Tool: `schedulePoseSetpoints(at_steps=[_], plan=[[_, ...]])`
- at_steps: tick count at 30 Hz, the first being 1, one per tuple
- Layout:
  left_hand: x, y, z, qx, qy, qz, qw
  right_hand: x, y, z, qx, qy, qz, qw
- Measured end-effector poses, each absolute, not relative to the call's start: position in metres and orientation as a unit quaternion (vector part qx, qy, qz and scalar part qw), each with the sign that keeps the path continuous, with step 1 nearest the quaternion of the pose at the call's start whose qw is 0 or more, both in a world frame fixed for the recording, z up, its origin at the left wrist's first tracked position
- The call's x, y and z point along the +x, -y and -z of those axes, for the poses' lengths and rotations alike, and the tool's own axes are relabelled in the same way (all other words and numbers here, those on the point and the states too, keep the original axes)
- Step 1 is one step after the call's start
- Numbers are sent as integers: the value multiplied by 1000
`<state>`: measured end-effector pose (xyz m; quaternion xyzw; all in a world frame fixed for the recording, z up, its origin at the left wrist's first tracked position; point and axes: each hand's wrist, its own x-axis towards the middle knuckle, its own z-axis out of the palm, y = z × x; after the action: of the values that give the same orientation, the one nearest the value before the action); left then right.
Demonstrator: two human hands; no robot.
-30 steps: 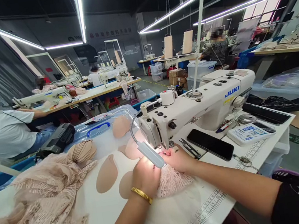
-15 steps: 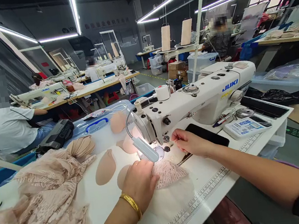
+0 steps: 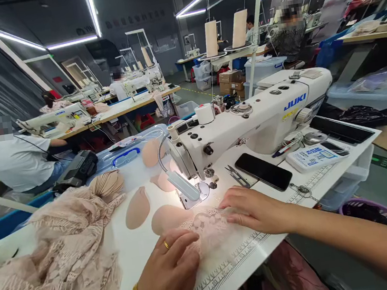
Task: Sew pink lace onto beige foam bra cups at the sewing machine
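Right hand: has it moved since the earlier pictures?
Yes: the right hand has come away from the needle end of the sewing machine, toward the ruler markings, and now touches the lace.

Here we are in a sewing workshop: a JUKI sewing machine (image 3: 248,123) up close, thread cones (image 3: 211,39) standing behind it, and beyond it more machines (image 3: 55,120) with seated people (image 3: 18,155) working.
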<state>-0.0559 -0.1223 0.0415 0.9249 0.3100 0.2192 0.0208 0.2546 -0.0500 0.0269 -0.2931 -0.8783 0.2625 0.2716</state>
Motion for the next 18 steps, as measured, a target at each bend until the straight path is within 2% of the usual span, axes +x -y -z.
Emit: schedulePoseSetpoints(at_steps=[3, 7, 10, 12, 18], plan=[[-55, 132, -43, 916, -315, -238, 72, 253, 58, -24, -252, 894, -245, 277], [-45, 126, -43, 870, -397, -289, 31, 246, 66, -23, -214, 918, -198, 270], [-37, 120, -38, 866, -427, -256, 42, 240, 72, -20, -181, 944, -166, 222], [-34, 119, -33, 879, -421, -210, 72, 237, 73, -15, -172, 949, -150, 220], [-30, 120, -36, 835, -484, -188, 183, 238, 70, -12, -241, 888, -153, 361]])
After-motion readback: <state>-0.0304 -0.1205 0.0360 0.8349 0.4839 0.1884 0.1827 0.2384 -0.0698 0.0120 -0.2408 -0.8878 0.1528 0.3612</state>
